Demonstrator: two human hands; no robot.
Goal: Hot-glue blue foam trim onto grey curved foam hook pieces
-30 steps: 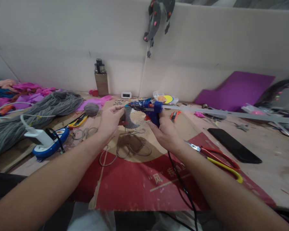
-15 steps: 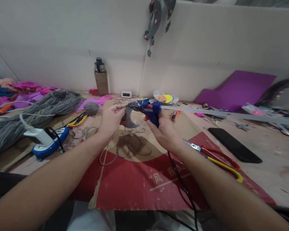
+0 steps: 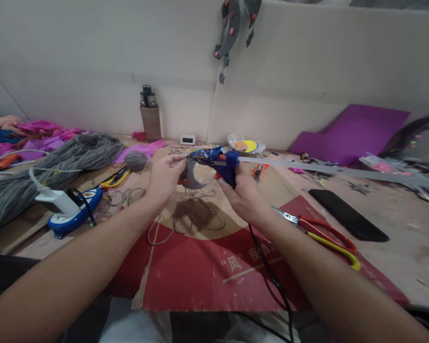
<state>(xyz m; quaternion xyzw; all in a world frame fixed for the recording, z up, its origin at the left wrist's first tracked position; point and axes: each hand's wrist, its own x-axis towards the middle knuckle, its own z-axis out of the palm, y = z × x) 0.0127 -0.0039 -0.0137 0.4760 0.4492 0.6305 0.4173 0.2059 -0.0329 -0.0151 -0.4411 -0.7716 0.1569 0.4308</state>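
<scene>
- Left hand (image 3: 162, 178): fingers pinched on grey crescent (image 3: 191, 177).
- Right hand (image 3: 248, 196): closed round glue gun (image 3: 229, 167).
- Glue gun's front stays at crescent's top; no clear shift.

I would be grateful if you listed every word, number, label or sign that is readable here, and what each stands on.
“风” 疾: on the red part of the cardboard; the characters after it are too blurred to read.
Label on the glue gun: too small to read.
Screen of the small white clock: too small to read.
Mark on the blue power socket: too blurred to read.
</scene>
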